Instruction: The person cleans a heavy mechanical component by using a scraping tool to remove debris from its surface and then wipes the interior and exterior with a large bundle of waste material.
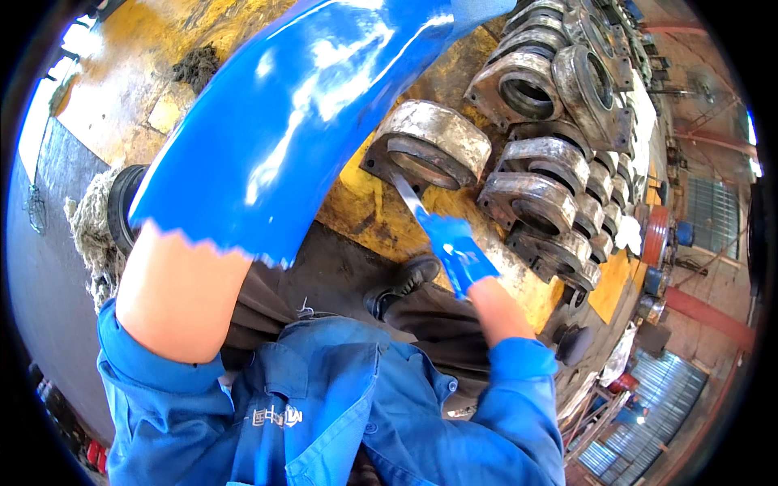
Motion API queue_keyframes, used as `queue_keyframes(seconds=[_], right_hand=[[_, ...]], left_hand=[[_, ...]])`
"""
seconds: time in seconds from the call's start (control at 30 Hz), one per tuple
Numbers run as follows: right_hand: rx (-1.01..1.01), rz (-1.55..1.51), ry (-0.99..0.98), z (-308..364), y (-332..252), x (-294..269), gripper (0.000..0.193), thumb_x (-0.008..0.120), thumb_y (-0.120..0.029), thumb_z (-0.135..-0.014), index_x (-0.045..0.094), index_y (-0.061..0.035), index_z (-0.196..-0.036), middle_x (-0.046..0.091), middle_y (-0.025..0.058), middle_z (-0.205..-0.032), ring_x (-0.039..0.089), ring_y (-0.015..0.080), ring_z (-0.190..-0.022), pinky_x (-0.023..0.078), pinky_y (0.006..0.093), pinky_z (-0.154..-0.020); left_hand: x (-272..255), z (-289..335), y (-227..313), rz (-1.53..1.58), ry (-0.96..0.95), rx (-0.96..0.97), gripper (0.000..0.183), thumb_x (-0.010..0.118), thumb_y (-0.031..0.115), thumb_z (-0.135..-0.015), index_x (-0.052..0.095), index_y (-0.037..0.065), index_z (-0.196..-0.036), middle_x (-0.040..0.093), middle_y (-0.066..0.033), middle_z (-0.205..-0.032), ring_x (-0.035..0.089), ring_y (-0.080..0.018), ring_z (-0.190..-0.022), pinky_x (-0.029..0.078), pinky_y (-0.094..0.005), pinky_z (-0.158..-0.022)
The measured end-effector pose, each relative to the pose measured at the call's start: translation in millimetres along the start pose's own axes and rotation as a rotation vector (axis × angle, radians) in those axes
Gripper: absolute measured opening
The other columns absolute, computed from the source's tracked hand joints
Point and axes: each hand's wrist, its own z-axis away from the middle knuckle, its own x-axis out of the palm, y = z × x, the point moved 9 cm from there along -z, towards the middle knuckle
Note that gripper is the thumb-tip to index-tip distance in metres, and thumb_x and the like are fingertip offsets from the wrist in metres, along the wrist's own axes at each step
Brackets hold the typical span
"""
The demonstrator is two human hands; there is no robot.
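My right hand (452, 249), in a blue rubber glove, is closed round a flat metal scraper (410, 197). Its pale blade points up and left, with the tip at the near rim of a round metal housing (433, 139). This housing has a thick, worn ring, a flanged base with a bolt hole and a wide bore. A long, shiny blue glove (300, 105) covers my left forearm, which is raised close and crosses the upper view. Only the rough-textured start of my left hand (483, 8) shows at the top edge; its fingers are out of the picture.
Several similar housings (539, 194) stand in rows to the right, on a worn yellow surface (356, 206). A dark rag (197, 68) lies at the upper left. Beside my left elbow are a fibrous bundle (93, 219) and a black ring (126, 206). My shoe (417, 273) is below the surface's edge.
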Motion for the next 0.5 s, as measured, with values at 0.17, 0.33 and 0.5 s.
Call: queue_keyframes(seconds=[0.17, 0.33, 0.5], right_hand=[[-0.050, 0.067, -0.040, -37.9, -48.8, -21.0, 0.058, 0.053, -0.013, -0.097, 0.041, -0.0241, -0.153, 0.072, 0.0141, -0.107, 0.073, 0.0356, -0.092, 0.058, 0.0507, -0.074], [-0.126, 0.094, -0.020, -38.8, -37.2, -16.5, 0.057, 0.055, -0.015, -0.097, 0.041, -0.0184, -0.153, 0.071, 0.0133, -0.109, 0.074, 0.0329, -0.094, 0.058, 0.0494, -0.073], [-0.119, 0.056, -0.076, -44.3, -65.5, -28.5, 0.061, 0.061, -0.021, -0.095, 0.041, -0.0154, -0.153, 0.070, 0.0131, -0.110, 0.073, 0.0322, -0.096, 0.057, 0.0507, -0.076]], left_hand=[[-31.1, 20.3, 14.0, -0.058, 0.084, 0.002, 0.043, 0.062, 0.021, -0.101, 0.059, -0.001, -0.137, 0.070, -0.0101, -0.120, 0.066, -0.0186, -0.106, 0.052, -0.0302, -0.094], [-21.7, 17.5, 15.7, -0.065, 0.074, 0.007, 0.044, 0.063, 0.021, -0.100, 0.059, -0.001, -0.137, 0.070, -0.0094, -0.119, 0.066, -0.0176, -0.105, 0.052, -0.0296, -0.092], [-32.9, 23.1, 15.9, -0.086, 0.101, -0.006, 0.044, 0.063, 0.022, -0.100, 0.060, 0.000, -0.138, 0.071, -0.0088, -0.118, 0.066, -0.0167, -0.104, 0.052, -0.0290, -0.091]])
